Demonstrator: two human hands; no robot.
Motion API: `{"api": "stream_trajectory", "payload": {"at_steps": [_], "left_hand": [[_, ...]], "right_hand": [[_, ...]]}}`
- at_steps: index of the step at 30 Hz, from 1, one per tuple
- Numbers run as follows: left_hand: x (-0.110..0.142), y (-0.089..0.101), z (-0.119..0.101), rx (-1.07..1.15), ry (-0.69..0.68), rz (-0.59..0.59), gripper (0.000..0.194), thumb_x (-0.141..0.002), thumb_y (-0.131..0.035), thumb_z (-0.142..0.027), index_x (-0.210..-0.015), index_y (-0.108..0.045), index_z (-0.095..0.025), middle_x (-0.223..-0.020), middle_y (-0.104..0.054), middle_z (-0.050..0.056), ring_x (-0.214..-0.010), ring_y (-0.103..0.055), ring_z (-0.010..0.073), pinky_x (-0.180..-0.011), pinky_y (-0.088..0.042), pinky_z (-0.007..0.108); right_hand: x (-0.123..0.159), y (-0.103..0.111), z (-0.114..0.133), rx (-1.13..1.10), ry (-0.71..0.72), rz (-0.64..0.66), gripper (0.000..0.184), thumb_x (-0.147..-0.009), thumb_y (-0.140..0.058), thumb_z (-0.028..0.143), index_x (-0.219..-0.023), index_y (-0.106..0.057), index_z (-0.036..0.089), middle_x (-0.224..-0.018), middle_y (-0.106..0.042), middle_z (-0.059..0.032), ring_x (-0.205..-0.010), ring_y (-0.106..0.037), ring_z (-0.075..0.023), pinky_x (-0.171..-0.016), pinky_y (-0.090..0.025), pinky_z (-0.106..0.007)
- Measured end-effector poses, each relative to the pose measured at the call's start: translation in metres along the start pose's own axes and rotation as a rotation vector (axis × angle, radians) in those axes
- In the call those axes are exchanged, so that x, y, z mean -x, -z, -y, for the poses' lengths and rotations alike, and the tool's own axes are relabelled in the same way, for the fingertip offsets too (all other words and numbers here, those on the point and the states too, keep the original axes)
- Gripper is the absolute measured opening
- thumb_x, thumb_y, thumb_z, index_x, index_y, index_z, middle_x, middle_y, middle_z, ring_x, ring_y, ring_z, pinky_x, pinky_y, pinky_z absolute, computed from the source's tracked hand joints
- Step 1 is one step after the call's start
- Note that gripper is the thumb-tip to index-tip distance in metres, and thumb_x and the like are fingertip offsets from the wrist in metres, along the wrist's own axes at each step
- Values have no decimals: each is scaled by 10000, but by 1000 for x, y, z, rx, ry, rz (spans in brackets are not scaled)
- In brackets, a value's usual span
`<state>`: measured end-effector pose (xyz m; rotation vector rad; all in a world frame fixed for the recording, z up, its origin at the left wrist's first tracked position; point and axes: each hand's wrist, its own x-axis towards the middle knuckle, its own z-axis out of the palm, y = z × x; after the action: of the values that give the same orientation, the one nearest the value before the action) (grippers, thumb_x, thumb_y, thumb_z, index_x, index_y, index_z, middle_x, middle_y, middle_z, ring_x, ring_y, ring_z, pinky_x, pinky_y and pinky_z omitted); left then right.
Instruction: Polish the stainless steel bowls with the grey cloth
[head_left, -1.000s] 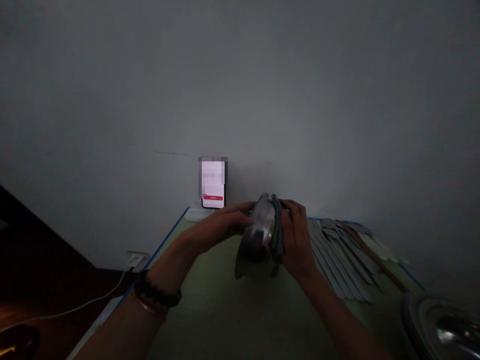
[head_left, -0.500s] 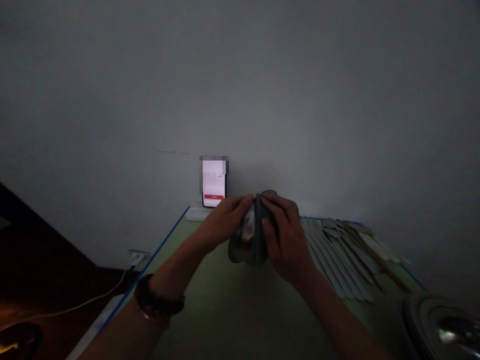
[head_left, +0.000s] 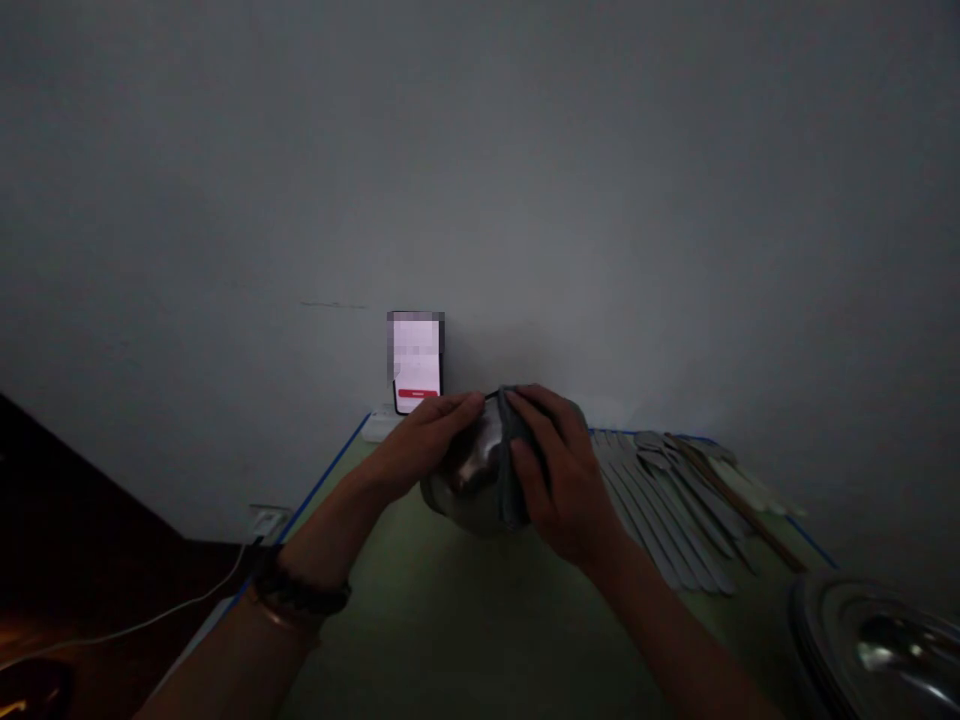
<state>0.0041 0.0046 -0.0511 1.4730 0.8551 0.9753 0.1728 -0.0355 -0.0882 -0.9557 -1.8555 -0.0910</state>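
A shiny metal bowl [head_left: 471,468] is held up over the table, tilted on its side. My left hand [head_left: 424,440] grips its left edge, thumb and fingers closed near the top rim. Against the bowl's right part lies a grey cloth [head_left: 511,492], with my right hand [head_left: 561,468] closed over it, fingers bent and pressing. The bowl's far side and part of the cloth are hidden behind my right hand. A dark beaded bracelet [head_left: 304,592] circles my left wrist.
A lit phone [head_left: 417,365] leans against the wall behind my left hand. Several forks, knives and spoons [head_left: 667,510] lie in rows on the green tabletop [head_left: 450,620], right of my hands. Stacked metal dishes [head_left: 832,630] stand at the right front. A plugged cable [head_left: 187,600] hangs at left.
The bowl's shiny surface now shows more widely between my hands. My left hand has shifted left with the bowl's edge. The cloth lies further round to the right, under my right hand.
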Motion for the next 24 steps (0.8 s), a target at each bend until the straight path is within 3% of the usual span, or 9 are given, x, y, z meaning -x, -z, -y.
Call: {"api": "stream_trajectory", "payload": {"at_steps": [3, 6, 8, 10, 12, 14, 16, 20, 24], "left_hand": [[-1, 1, -2, -147, 21, -81, 368, -831, -524, -489, -670, -580, -163, -569, -506, -36, -528, -436, 96, -501, -314, 230], [-1, 1, -3, -176, 14, -70, 378, -831, -521, -492, -646, -564, -165, -536, -484, -46, -495, -416, 88, -471, -287, 223], [-1, 1, -3, -128, 1, -22, 360, -830, -530, -478, -650, -562, -168, -540, -492, -53, -491, -412, 83, -470, -290, 217], [0, 1, -4, -71, 3, 17, 341, -833, -537, -462, -669, -584, -167, -573, -533, -49, -515, -435, 81, -501, -321, 215], [0, 0, -5, -17, 2, 38, 315, -833, -552, -433, -689, -623, -162, -638, -594, -31, -580, -481, 86, -565, -361, 219], [1, 0, -5, 85, -13, 59, 232, -792, -606, -364, -700, -659, -157, -678, -632, -13, -649, -521, 101, -629, -385, 228], [2, 1, -5, 229, -7, 146, 128, -690, -662, -268, -734, -691, -151, -691, -652, 3, -687, -549, 122, -654, -396, 238], [5, 2, -3, 388, 73, 373, 295, -622, -688, -171, -915, -709, -144, -828, -691, 42, -780, -600, 159, -691, -412, 254], [4, 3, 1, 359, 115, 316, 216, -712, -712, -311, -846, -698, -141, -722, -676, 31, -699, -604, 142, -646, -417, 246]], "right_hand": [[1, -10, -15, -58, -254, -137, 375, -940, -349, 321, -1275, -485, 222, -1274, -438, -109, -1207, -432, -212, -1050, -362, -473], [3, -19, -25, -104, -495, -262, 366, -935, -335, 381, -1159, -563, 202, -1163, -464, -111, -1130, -474, -222, -1018, -378, -488], [3, -18, -19, -114, -485, -270, 366, -937, -329, 364, -1159, -560, 186, -1143, -483, -112, -1109, -481, -218, -1018, -374, -478], [1, -14, -3, -84, -332, -225, 365, -935, -351, 323, -1214, -528, 169, -1193, -482, -117, -1143, -451, -214, -1038, -353, -459], [-1, -7, 13, -27, -142, -89, 363, -918, -410, 288, -1246, -516, 174, -1237, -488, -102, -1199, -397, -221, -1062, -321, -450], [-3, -2, 21, -3, -60, -5, 359, -910, -438, 272, -1251, -520, 191, -1238, -508, -82, -1210, -384, -221, -1068, -315, -444], [-3, -1, 22, -39, -102, 4, 354, -921, -418, 273, -1253, -517, 201, -1245, -507, -77, -1196, -409, -211, -1059, -332, -442], [-2, -4, 8, -175, -306, -87, 366, -953, -315, 312, -1220, -532, 185, -1234, -498, -95, -1170, -449, -196, -1053, -348, -452], [-3, -6, -7, -187, -404, -169, 417, -957, -270, 377, -1172, -576, 195, -1297, -412, -104, -1220, -408, -218, -1076, -305, -485]]}}
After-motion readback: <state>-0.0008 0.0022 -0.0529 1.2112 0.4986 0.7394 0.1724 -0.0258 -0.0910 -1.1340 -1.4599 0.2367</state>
